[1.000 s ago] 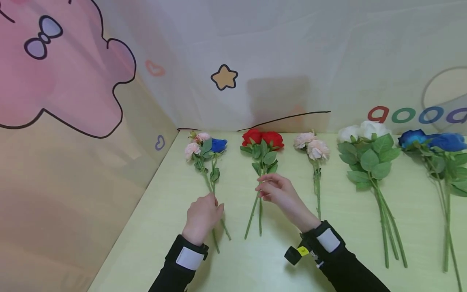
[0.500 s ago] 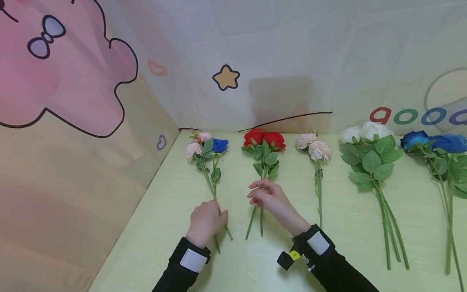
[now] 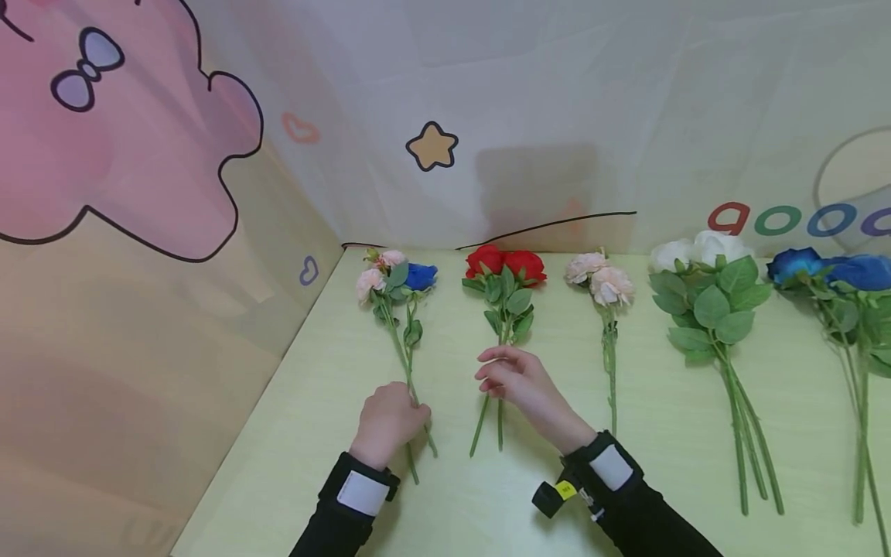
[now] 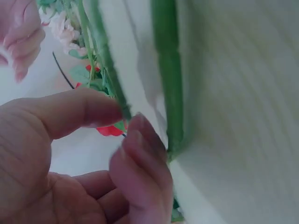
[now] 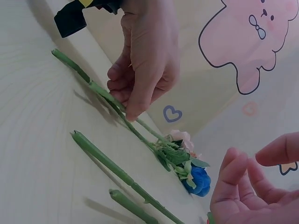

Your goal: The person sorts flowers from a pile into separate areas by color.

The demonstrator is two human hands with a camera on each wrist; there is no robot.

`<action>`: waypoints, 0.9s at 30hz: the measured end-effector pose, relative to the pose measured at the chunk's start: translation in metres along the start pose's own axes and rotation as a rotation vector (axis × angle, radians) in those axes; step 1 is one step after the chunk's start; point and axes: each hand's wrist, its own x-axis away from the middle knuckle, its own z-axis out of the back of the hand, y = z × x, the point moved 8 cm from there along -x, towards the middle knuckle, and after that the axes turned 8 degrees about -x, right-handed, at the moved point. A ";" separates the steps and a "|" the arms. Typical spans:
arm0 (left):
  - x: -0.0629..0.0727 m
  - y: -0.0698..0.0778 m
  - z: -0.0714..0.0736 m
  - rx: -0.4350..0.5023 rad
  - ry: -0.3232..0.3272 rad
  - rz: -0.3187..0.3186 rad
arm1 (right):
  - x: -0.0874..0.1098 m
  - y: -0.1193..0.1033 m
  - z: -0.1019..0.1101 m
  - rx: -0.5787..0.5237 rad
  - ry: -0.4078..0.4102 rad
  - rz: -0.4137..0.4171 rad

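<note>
At the left of the head view lies a small bunch of pink flowers (image 3: 371,283) and a blue rose (image 3: 421,277), their green stems (image 3: 405,352) crossing. Low on these stems my left hand (image 3: 390,424) pinches a stem between thumb and fingertips, as the left wrist view shows; a second stem (image 4: 168,84) runs beside its fingers. My right hand (image 3: 522,391) hovers over the stems of two red roses (image 3: 504,265), fingers loosely bent. In the right wrist view, its thumb and fingertips (image 5: 236,161) stand apart with nothing between them.
On the pale table (image 3: 278,472), further bunches lie in a row to the right: pale pink flowers (image 3: 602,280), white roses (image 3: 699,251) with broad leaves, and blue roses (image 3: 828,269). A printed backdrop (image 3: 529,93) rises behind and a tan printed side (image 3: 139,371) stands at left.
My left hand has slid down along the stems, toward their cut ends. My right hand has shifted slightly left and closer to me. The flowers have barely moved.
</note>
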 end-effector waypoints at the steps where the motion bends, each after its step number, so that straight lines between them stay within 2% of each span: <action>1: -0.001 -0.003 0.000 0.039 -0.006 0.010 | 0.000 0.000 0.001 -0.001 0.001 0.001; 4: -0.005 -0.011 -0.002 0.161 -0.027 0.031 | 0.001 -0.002 0.003 0.000 -0.003 0.002; 8: -0.010 -0.019 -0.007 0.358 -0.057 0.017 | 0.002 -0.003 0.005 0.009 -0.006 0.002; 13: -0.011 -0.016 -0.010 0.688 -0.112 0.009 | 0.002 -0.004 0.007 0.004 -0.003 0.004; 15: -0.012 -0.015 -0.012 0.777 -0.135 0.017 | 0.002 -0.004 0.008 0.000 -0.003 0.005; 21: -0.013 -0.013 -0.015 0.863 -0.164 0.041 | 0.003 -0.004 0.010 -0.003 -0.006 0.009; 27: -0.011 -0.010 -0.012 0.901 -0.127 0.031 | 0.005 -0.007 0.012 0.012 -0.006 0.014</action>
